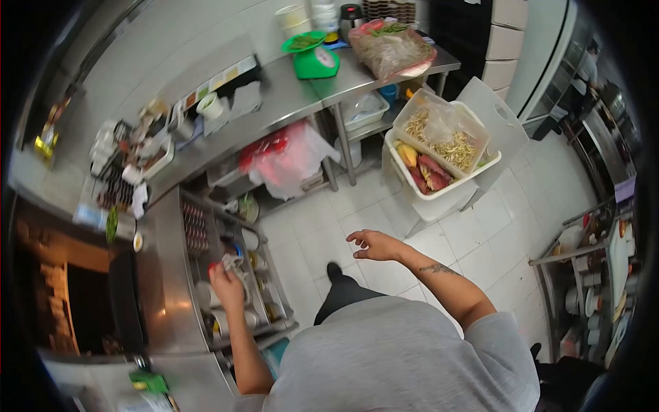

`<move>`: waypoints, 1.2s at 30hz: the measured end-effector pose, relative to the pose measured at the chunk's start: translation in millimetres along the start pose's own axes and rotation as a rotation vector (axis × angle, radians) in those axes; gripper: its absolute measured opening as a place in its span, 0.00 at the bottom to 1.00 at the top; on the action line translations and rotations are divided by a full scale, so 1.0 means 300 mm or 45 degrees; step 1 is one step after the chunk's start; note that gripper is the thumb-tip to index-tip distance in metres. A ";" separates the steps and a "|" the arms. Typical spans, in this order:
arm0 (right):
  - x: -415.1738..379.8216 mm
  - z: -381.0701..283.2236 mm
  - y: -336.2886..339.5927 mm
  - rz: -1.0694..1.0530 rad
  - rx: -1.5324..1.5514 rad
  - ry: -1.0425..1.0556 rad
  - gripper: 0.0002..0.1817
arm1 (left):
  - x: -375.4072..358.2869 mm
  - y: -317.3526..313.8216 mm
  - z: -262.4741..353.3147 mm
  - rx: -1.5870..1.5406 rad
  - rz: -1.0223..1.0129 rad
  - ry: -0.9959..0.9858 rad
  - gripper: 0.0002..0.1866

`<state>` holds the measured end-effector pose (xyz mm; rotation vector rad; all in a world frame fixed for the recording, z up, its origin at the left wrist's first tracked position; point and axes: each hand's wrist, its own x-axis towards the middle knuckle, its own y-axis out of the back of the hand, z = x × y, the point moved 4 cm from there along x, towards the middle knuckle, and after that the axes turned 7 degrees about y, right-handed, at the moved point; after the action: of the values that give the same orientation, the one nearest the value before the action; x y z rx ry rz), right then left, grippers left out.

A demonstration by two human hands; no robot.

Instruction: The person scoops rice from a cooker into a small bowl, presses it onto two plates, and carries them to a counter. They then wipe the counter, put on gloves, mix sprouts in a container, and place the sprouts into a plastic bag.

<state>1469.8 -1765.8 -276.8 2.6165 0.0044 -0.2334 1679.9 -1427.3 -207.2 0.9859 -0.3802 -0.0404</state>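
My left hand (226, 285) is closed around a small red thing (212, 268), which is mostly hidden by the fingers. It is over the edge of the steel counter (165, 288), beside a crumpled pale cloth or wrap (235, 264). Below and around that hand, shelves under the counter hold jars and containers. My right hand (376, 246) hangs over the white tiled floor with its fingers apart and nothing in them. Beyond it stands a white bin (430, 199) with banana blossoms (431, 177) in it, and a clear tub of bean sprouts (456, 147) rests on top.
Along the wall, a steel table (288, 86) carries a green scale (314, 62), a bag of greens (391, 51) and a condiment tray (220, 79). A plastic bag (288, 161) hangs from the shelf below. Dish racks (583, 288) line the right; another person (583, 75) stands far right.
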 end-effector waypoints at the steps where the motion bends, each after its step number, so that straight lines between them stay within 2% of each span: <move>1: 0.044 0.029 0.038 0.042 0.036 0.003 0.28 | 0.093 -0.054 0.112 -0.042 0.021 -0.141 0.16; 4: 0.140 0.158 0.201 0.323 0.021 -0.041 0.24 | 0.385 -0.230 0.386 -0.110 0.011 -0.493 0.17; 7: 0.174 0.261 0.401 0.673 0.080 -0.152 0.18 | 0.672 -0.395 0.599 -0.164 0.047 -0.712 0.18; 10: 0.163 0.401 0.606 1.075 0.195 -0.305 0.16 | 0.972 -0.605 0.724 -0.158 0.026 -0.795 0.19; 12: 0.133 0.511 0.726 1.397 0.311 -0.346 0.14 | 1.134 -0.748 0.796 0.024 0.046 -0.804 0.19; 13: 0.096 0.558 0.777 1.520 0.526 -0.416 0.13 | 1.186 -0.813 0.825 0.123 0.057 -0.804 0.20; 14: 0.060 0.593 0.839 1.620 0.397 -0.468 0.12 | 1.196 -0.837 0.887 0.244 0.112 -0.766 0.20; 17: -0.034 0.724 1.013 1.771 0.109 -0.678 0.15 | 1.162 -0.939 1.053 0.077 0.107 -0.802 0.18; 19: -0.053 0.800 1.142 1.810 -0.155 -0.769 0.16 | 1.053 -1.039 1.164 -0.282 -0.244 -0.929 0.14; 21: -0.061 0.849 1.238 1.814 -0.518 -0.789 0.18 | 0.829 -1.100 1.313 -0.550 -0.671 -0.986 0.11; 22: -0.056 0.858 1.290 1.710 -0.479 -0.868 0.20 | 0.697 -1.101 1.393 -0.558 -0.707 -1.223 0.11; 23: -0.043 0.876 1.327 1.639 -0.571 -0.855 0.20 | 0.580 -1.081 1.485 -0.495 -0.887 -1.373 0.10; 25: -0.012 0.933 1.375 1.499 -0.740 -0.829 0.21 | 0.394 -1.126 1.586 -0.503 -1.056 -1.577 0.11; 27: -0.005 0.973 1.428 1.308 -0.575 -0.840 0.19 | 0.282 -1.137 1.697 -0.565 -1.106 -1.643 0.10; 28: -0.015 0.986 1.439 1.209 -0.494 -0.853 0.18 | 0.250 -1.164 1.737 -0.640 -1.159 -1.582 0.10; 31: -0.068 0.935 1.450 1.627 0.151 -0.513 0.14 | 0.168 -1.260 1.880 -0.828 -1.299 -1.349 0.09; 32: -0.078 0.901 1.444 1.623 0.252 -0.389 0.11 | 0.155 -1.283 1.941 -0.839 -1.332 -1.261 0.10; 35: -0.069 0.808 1.366 1.757 1.038 -0.091 0.13 | 0.096 -1.401 2.089 -0.969 -1.363 -1.029 0.10; 36: -0.056 0.748 1.344 1.710 1.450 0.083 0.13 | 0.080 -1.443 2.116 -1.029 -1.362 -0.955 0.11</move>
<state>1435.1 -2226.1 -268.4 2.8419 -2.2971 0.4649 1551.4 -2184.2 -242.4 0.2298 -0.4167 -1.4522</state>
